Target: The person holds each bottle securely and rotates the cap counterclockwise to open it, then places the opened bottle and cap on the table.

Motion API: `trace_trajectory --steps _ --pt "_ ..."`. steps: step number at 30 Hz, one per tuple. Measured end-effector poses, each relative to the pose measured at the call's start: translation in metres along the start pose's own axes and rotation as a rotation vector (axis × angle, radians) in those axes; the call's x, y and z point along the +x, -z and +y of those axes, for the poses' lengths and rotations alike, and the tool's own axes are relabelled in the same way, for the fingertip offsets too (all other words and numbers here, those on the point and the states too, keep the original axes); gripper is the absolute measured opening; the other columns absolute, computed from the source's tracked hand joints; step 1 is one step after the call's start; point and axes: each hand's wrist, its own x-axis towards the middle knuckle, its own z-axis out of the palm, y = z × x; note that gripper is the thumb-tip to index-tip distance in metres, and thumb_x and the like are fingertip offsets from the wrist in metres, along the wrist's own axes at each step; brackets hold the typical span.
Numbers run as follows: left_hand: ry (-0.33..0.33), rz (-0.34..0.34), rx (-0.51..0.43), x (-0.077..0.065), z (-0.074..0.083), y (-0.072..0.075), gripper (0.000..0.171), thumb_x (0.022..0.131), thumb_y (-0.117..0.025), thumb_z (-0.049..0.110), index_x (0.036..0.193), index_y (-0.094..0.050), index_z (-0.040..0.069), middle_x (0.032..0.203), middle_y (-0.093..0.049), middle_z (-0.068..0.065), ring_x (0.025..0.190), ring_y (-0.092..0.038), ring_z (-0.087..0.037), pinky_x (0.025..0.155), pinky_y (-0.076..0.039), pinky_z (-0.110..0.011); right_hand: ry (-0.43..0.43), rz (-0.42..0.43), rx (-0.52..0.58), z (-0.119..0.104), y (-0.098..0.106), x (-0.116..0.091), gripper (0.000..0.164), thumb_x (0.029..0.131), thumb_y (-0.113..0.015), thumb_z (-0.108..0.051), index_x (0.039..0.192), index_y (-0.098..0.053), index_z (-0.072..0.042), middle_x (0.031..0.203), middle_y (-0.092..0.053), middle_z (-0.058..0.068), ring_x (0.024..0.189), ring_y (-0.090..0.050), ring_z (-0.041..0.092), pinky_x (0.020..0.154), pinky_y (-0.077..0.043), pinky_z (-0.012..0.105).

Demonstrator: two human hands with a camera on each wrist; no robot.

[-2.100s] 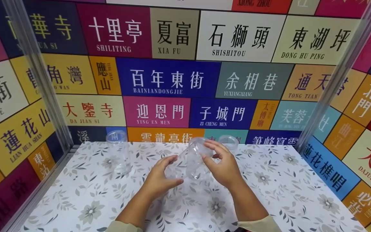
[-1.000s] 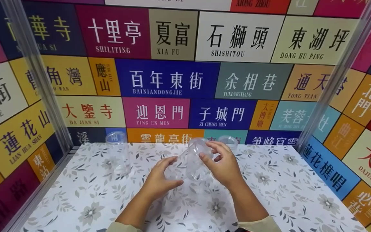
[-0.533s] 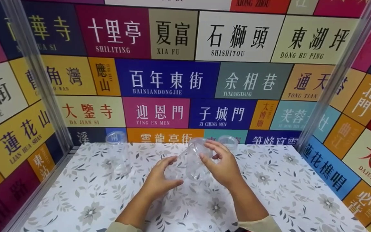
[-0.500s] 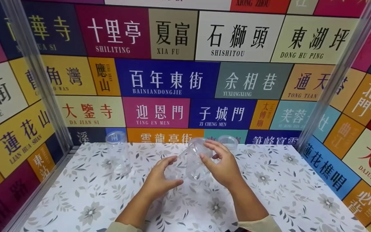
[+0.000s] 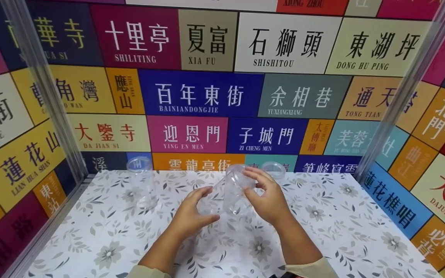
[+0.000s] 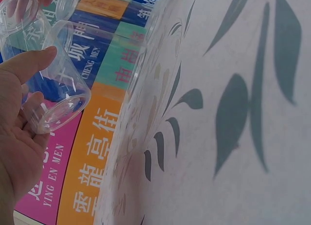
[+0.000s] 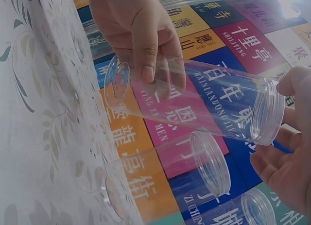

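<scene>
A clear plastic cup (image 5: 219,190) is tilted in the air between the two hands, its rim end up to the right. My left hand (image 5: 191,214) grips the base end, thumb on one side and fingers on the other, as the left wrist view shows on the cup (image 6: 58,84). At the ridged rim, my right hand (image 5: 267,197) holds the cup (image 7: 194,96) with curled fingers. Another clear cup (image 5: 236,208) stands upright just behind, partly overlapped by the held one. Further right, a clear cup (image 5: 274,170) is mostly hidden behind the right hand.
To the left, a clear cup (image 5: 143,189) stands upright on the table. A white cloth (image 5: 110,231) with grey flowers and leaves covers the tabletop. Colourful sign-covered walls (image 5: 203,92) rise behind and at both sides, with metal posts (image 5: 50,88) at the corners.
</scene>
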Motion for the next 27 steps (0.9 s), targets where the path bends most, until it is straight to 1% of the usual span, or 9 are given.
trace_trajectory --steps 6,9,12,16,19,22,24,27 --pt "0.001 0.005 0.014 -0.0014 0.0017 0.0001 0.081 0.080 -0.095 0.027 0.152 -0.057 0.028 0.155 -0.060 0.002 0.149 -0.053 -0.027 0.128 -0.038 -0.058 -0.028 -0.012 -0.021 -0.0015 0.0014 0.0004 0.044 0.098 -0.076 -0.023 0.142 -0.070 -0.021 0.156 -0.061 -0.003 0.147 -0.054 0.021 0.108 -0.057 0.047" --pt "-0.017 0.004 0.015 -0.0003 0.0009 0.0004 0.081 0.080 -0.096 0.028 0.152 -0.058 0.027 0.154 -0.061 0.002 0.148 -0.054 -0.028 0.128 -0.039 -0.058 -0.049 -0.008 -0.029 -0.0019 0.0015 0.0005 0.047 0.099 -0.077 -0.031 0.144 -0.068 -0.021 0.157 -0.060 -0.002 0.144 -0.055 0.021 0.107 -0.057 0.046" --pt "-0.035 0.002 0.009 0.0010 -0.0008 0.0007 0.082 0.079 -0.096 0.029 0.152 -0.058 0.026 0.153 -0.062 0.001 0.147 -0.055 -0.028 0.127 -0.040 -0.057 -0.088 0.013 -0.048 -0.0031 0.0016 0.0006 0.050 0.098 -0.077 -0.042 0.144 -0.068 -0.023 0.154 -0.061 -0.004 0.133 -0.060 0.021 0.102 -0.057 0.046" --pt "-0.042 -0.001 0.007 0.0013 -0.0018 0.0004 0.083 0.079 -0.096 0.028 0.152 -0.058 0.025 0.153 -0.061 0.001 0.147 -0.054 -0.028 0.127 -0.040 -0.058 -0.140 0.040 -0.093 -0.0025 0.0013 0.0007 0.055 0.096 -0.077 -0.052 0.143 -0.068 -0.025 0.150 -0.062 -0.004 0.116 -0.063 0.019 0.093 -0.057 0.041" --pt "-0.040 -0.001 0.013 0.0011 -0.0020 -0.0003 0.083 0.079 -0.096 0.028 0.153 -0.058 0.024 0.154 -0.061 0.001 0.147 -0.055 -0.029 0.127 -0.040 -0.058 -0.158 0.043 -0.104 -0.0011 0.0007 0.0008 0.054 0.095 -0.078 -0.053 0.141 -0.070 -0.026 0.148 -0.063 -0.004 0.107 -0.062 0.019 0.088 -0.057 0.036" --pt "-0.035 -0.005 0.025 0.0009 -0.0017 -0.0009 0.084 0.079 -0.096 0.028 0.153 -0.057 0.024 0.154 -0.061 0.001 0.147 -0.055 -0.028 0.127 -0.041 -0.057 -0.143 0.043 -0.097 -0.0008 -0.0001 0.0009 0.051 0.095 -0.079 -0.051 0.138 -0.073 -0.024 0.146 -0.064 -0.003 0.102 -0.061 0.019 0.085 -0.056 0.033" --pt "-0.034 -0.004 0.033 0.0008 -0.0013 -0.0009 0.084 0.079 -0.096 0.028 0.153 -0.057 0.024 0.154 -0.061 0.001 0.147 -0.055 -0.028 0.126 -0.042 -0.057 -0.125 0.041 -0.089 -0.0009 -0.0003 0.0010 0.048 0.095 -0.080 -0.047 0.136 -0.074 -0.023 0.146 -0.065 -0.003 0.105 -0.061 0.018 0.086 -0.057 0.034" --pt "-0.028 -0.005 0.042 0.0005 -0.0007 -0.0007 0.084 0.079 -0.096 0.027 0.154 -0.057 0.023 0.154 -0.061 0.001 0.147 -0.055 -0.028 0.126 -0.042 -0.058 -0.100 0.031 -0.072 -0.0012 -0.0002 0.0010 0.043 0.097 -0.079 -0.042 0.135 -0.074 -0.022 0.149 -0.064 -0.005 0.117 -0.063 0.018 0.093 -0.058 0.039"
